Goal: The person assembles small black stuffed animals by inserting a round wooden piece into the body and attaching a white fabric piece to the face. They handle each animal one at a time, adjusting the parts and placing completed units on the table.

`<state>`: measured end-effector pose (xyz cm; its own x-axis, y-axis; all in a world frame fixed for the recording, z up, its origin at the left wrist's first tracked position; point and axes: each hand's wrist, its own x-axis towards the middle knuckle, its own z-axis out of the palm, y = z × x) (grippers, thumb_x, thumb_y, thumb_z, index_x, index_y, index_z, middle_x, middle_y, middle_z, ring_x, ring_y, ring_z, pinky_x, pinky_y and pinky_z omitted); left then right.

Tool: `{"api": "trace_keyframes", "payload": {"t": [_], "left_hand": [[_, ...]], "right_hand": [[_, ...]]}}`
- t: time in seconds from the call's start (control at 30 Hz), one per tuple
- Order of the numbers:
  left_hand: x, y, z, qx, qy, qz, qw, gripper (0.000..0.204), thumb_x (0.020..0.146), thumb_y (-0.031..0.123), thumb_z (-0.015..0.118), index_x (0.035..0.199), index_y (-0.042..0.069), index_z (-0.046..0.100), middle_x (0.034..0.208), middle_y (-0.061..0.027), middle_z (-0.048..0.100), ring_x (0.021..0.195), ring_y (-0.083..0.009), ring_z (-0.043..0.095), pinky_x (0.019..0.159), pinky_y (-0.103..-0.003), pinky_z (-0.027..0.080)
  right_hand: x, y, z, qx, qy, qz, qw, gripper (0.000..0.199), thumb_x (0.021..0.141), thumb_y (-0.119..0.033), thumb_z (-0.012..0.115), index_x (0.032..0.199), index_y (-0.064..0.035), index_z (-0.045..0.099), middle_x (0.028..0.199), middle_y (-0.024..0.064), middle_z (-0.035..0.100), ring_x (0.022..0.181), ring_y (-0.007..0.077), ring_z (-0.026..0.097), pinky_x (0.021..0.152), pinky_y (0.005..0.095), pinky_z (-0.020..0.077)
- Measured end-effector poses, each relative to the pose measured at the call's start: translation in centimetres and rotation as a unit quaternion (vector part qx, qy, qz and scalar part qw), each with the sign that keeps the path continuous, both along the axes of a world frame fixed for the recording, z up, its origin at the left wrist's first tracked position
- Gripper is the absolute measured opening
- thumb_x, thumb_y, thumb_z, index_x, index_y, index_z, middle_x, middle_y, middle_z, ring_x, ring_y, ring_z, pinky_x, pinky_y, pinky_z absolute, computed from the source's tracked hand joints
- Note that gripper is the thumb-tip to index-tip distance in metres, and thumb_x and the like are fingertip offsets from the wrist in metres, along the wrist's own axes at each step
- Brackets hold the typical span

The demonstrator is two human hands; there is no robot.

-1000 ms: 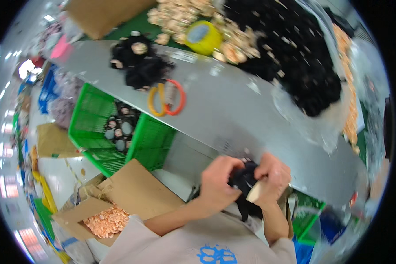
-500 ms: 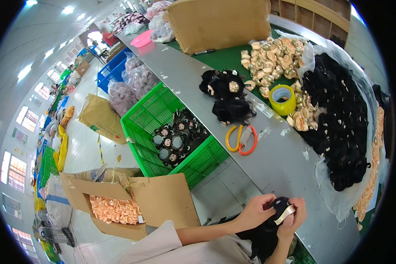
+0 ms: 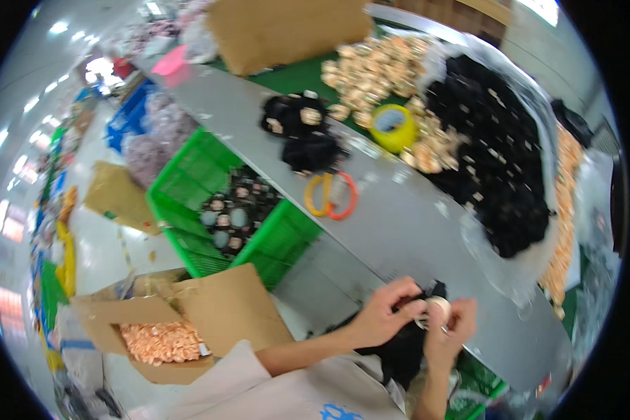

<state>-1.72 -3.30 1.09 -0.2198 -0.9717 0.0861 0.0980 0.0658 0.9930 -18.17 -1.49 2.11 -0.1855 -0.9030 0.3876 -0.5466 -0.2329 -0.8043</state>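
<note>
fingers (image 3: 403, 287) of my left hand (image 3: 383, 316) are bent and closed on a black plush piece (image 3: 403, 351), which shows between forefinger and thumb. my right hand (image 3: 449, 327) pinches a pale piece (image 3: 442, 304) between thumb and fingers; blur hides the exact contact at the tips. the pale piece sits between the two hands, against the plush, whose dark top rises just beyond it; the rest hangs nearer to me, between my forearms. both hands are at the near edge of the grey table (image 3: 427, 234). noted farther left: a scissors-like tool (image 3: 328, 196) with yellow and orange loops, and black plush items (image 3: 304, 133) just beyond it. a yellow tape roll (image 3: 403, 140) lies far, beside pale parts (image 3: 371, 77).
</note>
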Motion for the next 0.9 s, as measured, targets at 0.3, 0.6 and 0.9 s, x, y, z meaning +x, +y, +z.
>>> {"api": "trace_keyframes", "payload": {"t": [0.3, 0.6, 0.9], "left_hand": [[-1.0, -1.3, -0.5, -0.217, -0.139, 0.048, 0.965, 0.018, 0.086, 0.013, 0.074, 0.09, 0.002, 0.061, 0.082, -0.0088, 0.052, 0.068, -0.0211, 0.049, 0.058, -0.031, 0.041], [-2.0, -2.1, -2.3, -0.198, -0.126, 0.039, 0.971, 0.016, 0.085, 0.01, 0.073, 0.087, 0.002, 0.06, 0.077, -0.0083, 0.05, 0.067, -0.0212, 0.048, 0.059, -0.032, 0.04], [-1.5, -1.3, -2.3, 0.131, 0.091, -0.029, 0.987, 0.022, 0.098, 0.024, 0.065, 0.09, 0.004, 0.059, 0.088, 0.0051, 0.051, 0.078, -0.0022, 0.043, 0.066, -0.02, 0.036]], "right_hand": [[0.7, -0.6, -3.6, -0.058, -0.116, -0.02, 0.991, 0.024, 0.092, -0.016, 0.06, 0.077, -0.0034, 0.047, 0.073, 0.0065, 0.047, 0.065, 0.0144, 0.046, 0.059, 0.0296, 0.0394], [0.7, -1.9, -2.6, 0.112, -0.41, 0.097, 0.9, 0.027, 0.099, -0.019, 0.047, 0.106, 0.0036, 0.059, 0.1, 0.0082, 0.058, 0.088, 0.0151, 0.057, 0.082, 0.0293, 0.0458], [0.3, -0.5, -3.8, 0.085, -0.287, 0.04, 0.953, 0.059, 0.082, -0.04, 0.081, 0.119, -0.0018, 0.056, 0.096, 0.0018, 0.058, 0.081, 0.0087, 0.053, 0.067, 0.0227, 0.0436]]}}
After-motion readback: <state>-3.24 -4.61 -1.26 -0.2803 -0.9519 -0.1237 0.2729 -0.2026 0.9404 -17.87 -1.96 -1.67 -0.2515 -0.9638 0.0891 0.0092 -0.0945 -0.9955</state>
